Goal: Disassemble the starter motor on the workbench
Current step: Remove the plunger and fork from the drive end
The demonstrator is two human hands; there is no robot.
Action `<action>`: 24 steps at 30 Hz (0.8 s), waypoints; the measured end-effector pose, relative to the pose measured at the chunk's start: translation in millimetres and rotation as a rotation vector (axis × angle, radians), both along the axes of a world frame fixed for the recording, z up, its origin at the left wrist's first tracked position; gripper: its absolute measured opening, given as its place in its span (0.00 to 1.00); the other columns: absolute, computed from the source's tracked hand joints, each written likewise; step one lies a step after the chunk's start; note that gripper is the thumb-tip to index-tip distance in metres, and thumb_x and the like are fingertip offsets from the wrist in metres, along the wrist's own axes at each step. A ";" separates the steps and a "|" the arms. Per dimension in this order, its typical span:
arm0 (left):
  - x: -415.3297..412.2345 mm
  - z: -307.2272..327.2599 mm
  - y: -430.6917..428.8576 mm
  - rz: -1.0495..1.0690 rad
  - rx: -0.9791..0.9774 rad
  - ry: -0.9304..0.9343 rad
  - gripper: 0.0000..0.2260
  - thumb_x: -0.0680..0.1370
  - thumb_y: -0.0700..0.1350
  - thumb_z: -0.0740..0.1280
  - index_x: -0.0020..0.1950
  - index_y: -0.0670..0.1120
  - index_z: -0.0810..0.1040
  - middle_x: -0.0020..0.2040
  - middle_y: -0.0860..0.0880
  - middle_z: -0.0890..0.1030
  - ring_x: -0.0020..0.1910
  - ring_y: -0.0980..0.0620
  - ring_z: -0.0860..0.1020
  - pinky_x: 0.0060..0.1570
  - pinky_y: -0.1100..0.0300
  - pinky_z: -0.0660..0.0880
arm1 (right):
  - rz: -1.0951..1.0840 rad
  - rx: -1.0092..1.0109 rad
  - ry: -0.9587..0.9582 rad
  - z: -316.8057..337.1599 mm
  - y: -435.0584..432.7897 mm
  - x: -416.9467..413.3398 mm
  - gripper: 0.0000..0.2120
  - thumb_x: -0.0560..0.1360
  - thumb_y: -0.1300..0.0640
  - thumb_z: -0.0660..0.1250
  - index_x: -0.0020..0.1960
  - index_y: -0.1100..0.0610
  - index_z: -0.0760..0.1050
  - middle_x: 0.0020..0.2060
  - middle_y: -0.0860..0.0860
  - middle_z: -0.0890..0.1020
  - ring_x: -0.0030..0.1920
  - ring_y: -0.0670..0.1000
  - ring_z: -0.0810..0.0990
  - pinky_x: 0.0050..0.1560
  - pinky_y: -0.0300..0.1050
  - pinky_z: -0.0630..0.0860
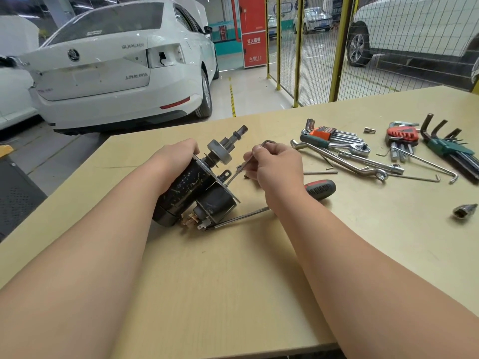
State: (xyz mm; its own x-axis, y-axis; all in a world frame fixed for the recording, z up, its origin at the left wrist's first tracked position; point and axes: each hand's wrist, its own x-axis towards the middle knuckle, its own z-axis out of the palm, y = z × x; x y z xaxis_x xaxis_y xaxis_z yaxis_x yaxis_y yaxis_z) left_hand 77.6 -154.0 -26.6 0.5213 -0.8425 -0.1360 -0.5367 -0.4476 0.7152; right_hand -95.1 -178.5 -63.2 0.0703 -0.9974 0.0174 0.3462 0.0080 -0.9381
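Starter motor (pixel 193 189) is lying on its side mid-table (pixel 207 281), pinion end pointing away from me. My left hand (pixel 173 161) has its fingers curled over the black body from the left side. My right hand (pixel 274 167), just beside it, pinches a small L-shaped hex key (pixel 268 142) between thumb and fingers, with the long end angled down at the mounting plate. A red-and-black screwdriver handle (pixel 320 189) pokes out behind my right wrist, and there's a loose socket (pixel 464 213) off to the right. Farther back are a ratchet (pixel 337 146) and a green hex key set (pixel 448 146). Past the table there's a white car (pixel 116 66).
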 end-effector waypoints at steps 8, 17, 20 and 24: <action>0.2 -2.6 -15.7 -0.062 0.086 -0.051 0.10 0.80 0.49 0.56 0.47 0.45 0.74 0.44 0.44 0.76 0.41 0.48 0.73 0.34 0.55 0.64 | 0.073 0.196 -0.233 -1.1 -3.6 4.1 0.06 0.78 0.62 0.61 0.42 0.57 0.72 0.28 0.51 0.81 0.27 0.50 0.80 0.29 0.40 0.78; 6.1 -7.9 -23.0 -0.057 0.097 -0.083 0.10 0.79 0.49 0.55 0.45 0.47 0.74 0.44 0.43 0.76 0.41 0.47 0.74 0.35 0.55 0.67 | 0.071 0.207 -0.028 0.1 -12.7 6.2 0.08 0.78 0.61 0.63 0.41 0.59 0.73 0.30 0.53 0.77 0.28 0.51 0.79 0.31 0.42 0.77; 9.7 -11.2 -24.8 -0.044 0.145 -0.121 0.11 0.78 0.53 0.57 0.48 0.49 0.76 0.46 0.44 0.77 0.42 0.47 0.74 0.35 0.56 0.66 | 0.081 0.295 -0.009 1.7 -12.5 9.1 0.09 0.79 0.62 0.61 0.39 0.59 0.73 0.29 0.54 0.77 0.26 0.51 0.77 0.29 0.39 0.76; 15.6 -14.2 -20.2 0.027 0.135 -0.214 0.18 0.74 0.60 0.58 0.52 0.48 0.78 0.46 0.46 0.77 0.40 0.48 0.74 0.34 0.57 0.65 | 0.152 0.442 -0.091 0.4 -4.0 16.7 0.09 0.79 0.64 0.59 0.42 0.60 0.74 0.28 0.53 0.78 0.18 0.46 0.73 0.22 0.34 0.70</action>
State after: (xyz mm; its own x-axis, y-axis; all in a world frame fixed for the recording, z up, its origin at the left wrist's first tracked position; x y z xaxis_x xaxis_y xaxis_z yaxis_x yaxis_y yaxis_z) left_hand 93.2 -174.2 -40.9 0.5726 -0.8094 -0.1302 -0.6560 -0.5476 0.5194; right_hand -78.4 -182.5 -62.9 0.2336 -0.8892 -0.3935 0.3913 0.4564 -0.7991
